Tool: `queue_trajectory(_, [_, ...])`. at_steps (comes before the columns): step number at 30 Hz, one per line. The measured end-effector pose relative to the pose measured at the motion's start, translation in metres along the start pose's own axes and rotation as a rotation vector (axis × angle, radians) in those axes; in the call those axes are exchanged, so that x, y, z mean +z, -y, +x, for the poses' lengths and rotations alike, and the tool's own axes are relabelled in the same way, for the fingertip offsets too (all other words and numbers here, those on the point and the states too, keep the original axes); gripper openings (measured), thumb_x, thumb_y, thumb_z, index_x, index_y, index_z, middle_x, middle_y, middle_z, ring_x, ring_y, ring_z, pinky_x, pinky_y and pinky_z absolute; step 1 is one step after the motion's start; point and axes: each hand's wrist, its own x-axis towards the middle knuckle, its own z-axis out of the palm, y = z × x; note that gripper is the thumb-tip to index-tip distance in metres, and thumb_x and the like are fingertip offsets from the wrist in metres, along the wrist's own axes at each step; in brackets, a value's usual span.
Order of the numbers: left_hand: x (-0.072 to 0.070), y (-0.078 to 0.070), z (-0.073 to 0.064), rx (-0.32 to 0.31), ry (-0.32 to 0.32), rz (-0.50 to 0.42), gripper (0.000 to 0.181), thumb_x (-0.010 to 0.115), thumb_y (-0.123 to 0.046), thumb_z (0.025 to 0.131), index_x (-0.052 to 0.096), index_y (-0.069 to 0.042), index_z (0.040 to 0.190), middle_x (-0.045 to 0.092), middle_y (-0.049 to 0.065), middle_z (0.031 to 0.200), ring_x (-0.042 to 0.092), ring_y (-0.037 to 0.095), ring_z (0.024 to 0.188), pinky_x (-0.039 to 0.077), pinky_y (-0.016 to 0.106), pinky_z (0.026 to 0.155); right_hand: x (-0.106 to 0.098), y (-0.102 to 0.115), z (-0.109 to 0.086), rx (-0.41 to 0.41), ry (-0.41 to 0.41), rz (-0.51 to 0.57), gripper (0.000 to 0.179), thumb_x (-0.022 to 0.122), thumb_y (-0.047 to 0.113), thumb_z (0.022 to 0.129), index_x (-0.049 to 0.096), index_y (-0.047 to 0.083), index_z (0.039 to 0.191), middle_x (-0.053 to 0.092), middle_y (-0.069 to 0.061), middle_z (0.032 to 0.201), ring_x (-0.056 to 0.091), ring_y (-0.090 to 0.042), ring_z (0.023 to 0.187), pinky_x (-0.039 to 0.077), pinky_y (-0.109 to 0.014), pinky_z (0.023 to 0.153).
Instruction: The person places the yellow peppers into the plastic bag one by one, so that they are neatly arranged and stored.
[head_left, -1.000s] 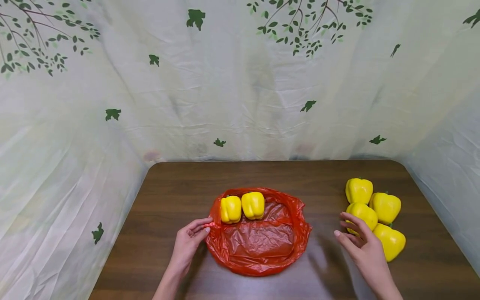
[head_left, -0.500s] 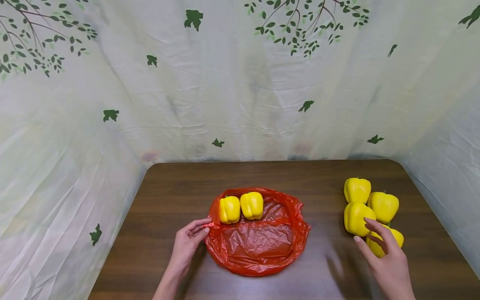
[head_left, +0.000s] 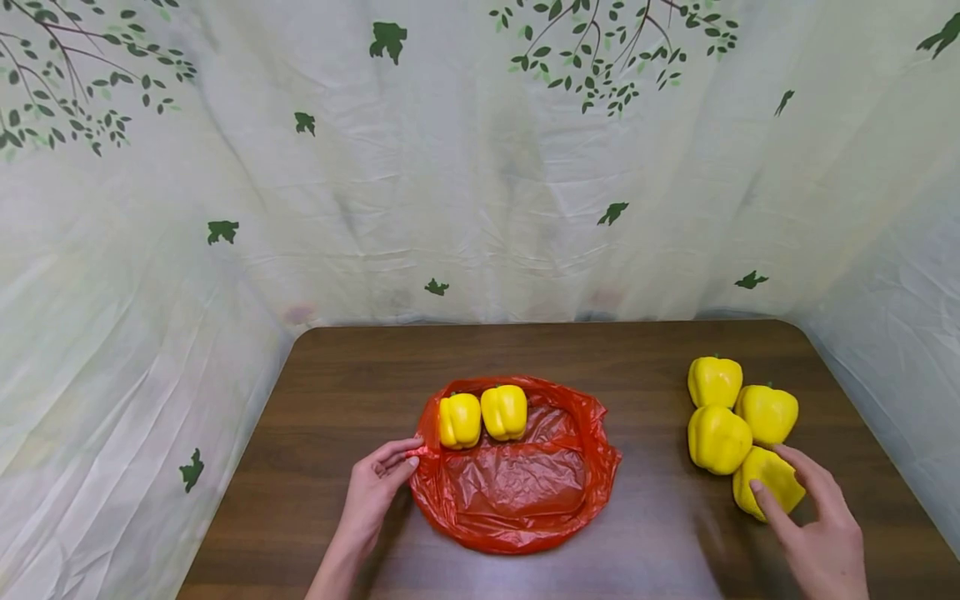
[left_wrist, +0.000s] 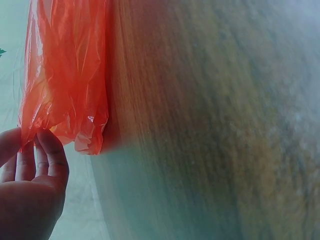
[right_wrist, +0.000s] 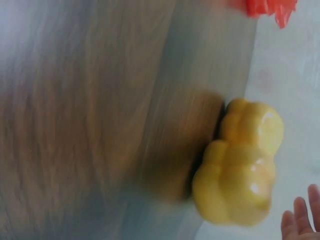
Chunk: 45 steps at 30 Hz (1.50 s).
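Observation:
In the head view my left hand point(head_left: 372, 487) pinches the left rim of a red plastic bag point(head_left: 521, 479), spread wide on the table. The left wrist view shows its fingertips gripping the gathered red film point(left_wrist: 65, 75). Two yellow bell peppers point(head_left: 504, 412) lie side by side at the bag's back left. My right hand point(head_left: 825, 525) hovers at the front bell pepper point(head_left: 768, 482) on the right, thumb and fingers spread around its near side. Whether they touch it I cannot tell. In the right wrist view, the visible fingers point(right_wrist: 302, 220) stand apart from the peppers point(right_wrist: 235, 185).
Several more yellow bell peppers point(head_left: 718, 439) cluster at the right, behind the front one. The brown wooden table point(head_left: 360, 358) has rounded back corners. A pale leaf-print cloth point(head_left: 487, 208) hangs behind and at both sides.
My right hand has moved right and toward the front, from beside the middle pepper to the front one. The left hand keeps its pinch on the bag, which stays in place.

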Motion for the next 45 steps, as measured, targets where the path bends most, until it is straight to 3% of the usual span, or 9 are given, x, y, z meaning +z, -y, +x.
queue_trajectory(5, [0.0,0.0,-0.001,-0.002,-0.001,-0.013,0.026,0.066,0.001,0.091,0.068,0.003,0.117,0.067,0.016,0.115,0.066,0.02,0.1,0.054,0.028,0.083,-0.005,-0.009,0.003,0.087,-0.003,-0.053,0.053,0.075,0.004,0.085,0.059,0.013,0.135,0.053,0.007,0.139,0.041,-0.004,0.128,0.024,-0.015,0.105])
queue_trajectory(8, [0.0,-0.001,-0.001,-0.011,0.003,-0.025,0.026,0.065,0.002,0.091,0.067,0.003,0.117,0.067,0.016,0.116,0.066,0.02,0.101,0.054,0.029,0.084,-0.008,-0.015,0.005,0.135,0.035,-0.068,0.053,0.072,0.011,0.09,0.055,0.01,0.139,0.047,-0.007,0.147,0.038,-0.026,0.135,0.023,-0.036,0.114])
queue_trajectory(12, [0.001,-0.002,-0.002,-0.011,0.008,-0.031,0.027,0.065,0.002,0.091,0.067,0.004,0.118,0.067,0.016,0.116,0.066,0.02,0.101,0.054,0.029,0.085,-0.012,-0.024,0.009,0.176,0.13,-0.107,0.06,0.066,0.023,0.095,0.042,0.003,0.147,0.034,-0.023,0.153,0.029,-0.048,0.136,0.018,-0.065,0.109])
queue_trajectory(19, [0.001,-0.003,-0.005,-0.015,0.006,-0.028,0.028,0.065,0.001,0.091,0.066,0.006,0.119,0.066,0.019,0.116,0.066,0.019,0.101,0.053,0.028,0.084,-0.012,-0.036,0.018,0.342,0.276,-0.143,0.076,0.053,0.042,0.1,0.019,0.002,0.155,0.017,-0.032,0.155,0.02,-0.055,0.136,0.02,-0.071,0.103])
queue_trajectory(24, [0.001,-0.001,-0.004,-0.013,0.005,-0.022,0.027,0.066,0.001,0.091,0.066,0.005,0.118,0.067,0.018,0.115,0.066,0.02,0.101,0.054,0.029,0.084,-0.007,-0.043,0.02,0.488,0.338,-0.135,0.084,0.048,0.051,0.099,0.012,0.001,0.156,0.019,-0.035,0.153,0.027,-0.054,0.132,0.028,-0.068,0.1])
queue_trajectory(34, [0.001,-0.001,-0.001,-0.026,0.009,-0.028,0.026,0.064,0.003,0.091,0.067,0.003,0.118,0.067,0.016,0.116,0.066,0.022,0.102,0.054,0.03,0.085,-0.008,-0.051,0.023,0.612,0.403,-0.064,0.091,0.046,0.057,0.097,0.008,-0.002,0.155,0.012,-0.032,0.156,0.033,-0.055,0.129,0.036,-0.064,0.097])
queue_trajectory(38, [0.001,0.0,-0.001,-0.024,0.011,-0.03,0.026,0.065,0.003,0.091,0.068,0.003,0.117,0.067,0.016,0.115,0.066,0.022,0.102,0.054,0.03,0.085,-0.009,-0.052,0.025,0.63,0.41,-0.035,0.093,0.049,0.058,0.096,0.009,-0.002,0.155,0.015,-0.033,0.155,0.034,-0.054,0.129,0.055,-0.036,0.08])
queue_trajectory(41, [0.002,0.0,0.0,-0.018,0.015,-0.033,0.026,0.065,0.002,0.091,0.068,0.003,0.116,0.067,0.016,0.115,0.066,0.022,0.102,0.054,0.03,0.085,-0.01,-0.054,0.026,0.621,0.405,-0.008,0.092,0.051,0.057,0.095,0.011,0.0,0.156,0.019,-0.034,0.154,0.035,-0.054,0.129,0.045,-0.012,0.056])
queue_trajectory(45, [0.002,0.0,0.0,-0.017,0.018,-0.034,0.026,0.065,0.003,0.091,0.068,0.003,0.116,0.068,0.017,0.114,0.066,0.022,0.101,0.054,0.03,0.085,-0.01,-0.055,0.025,0.615,0.386,0.042,0.089,0.054,0.054,0.095,0.014,0.002,0.156,0.02,-0.034,0.154,0.035,-0.054,0.128,0.037,-0.007,0.055])
